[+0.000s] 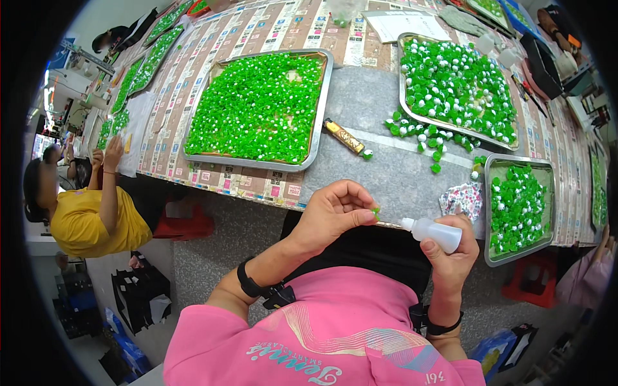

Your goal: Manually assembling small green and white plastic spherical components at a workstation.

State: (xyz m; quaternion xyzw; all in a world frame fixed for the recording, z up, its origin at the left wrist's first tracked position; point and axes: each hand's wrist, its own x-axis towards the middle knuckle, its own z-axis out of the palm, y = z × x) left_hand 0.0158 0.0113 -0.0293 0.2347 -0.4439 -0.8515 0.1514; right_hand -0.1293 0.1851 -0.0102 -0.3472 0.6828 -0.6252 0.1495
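Observation:
My left hand (338, 215) pinches a small green piece (376, 211) between thumb and fingertips, just over the near table edge. In my right hand (456, 254) is a white plastic squeeze bottle (435, 235), held tilted, its nozzle pointing left toward the green piece. A gap separates the nozzle from the piece. Beyond my hands lies a grey mat (360, 96). On it rest a dark and gold cylindrical tube (344, 136) and, by its end, a green and white ball (367, 154). A flower-patterned cloth (460, 198) lies just beyond my right hand.
A large metal tray (322, 112) of small green pieces stands left of the mat. Green-and-white balls fill another tray (463, 133) at the back right; several have spilled beside it. A smaller tray (488, 219) sits right. A co-worker in yellow (96, 222) sits left.

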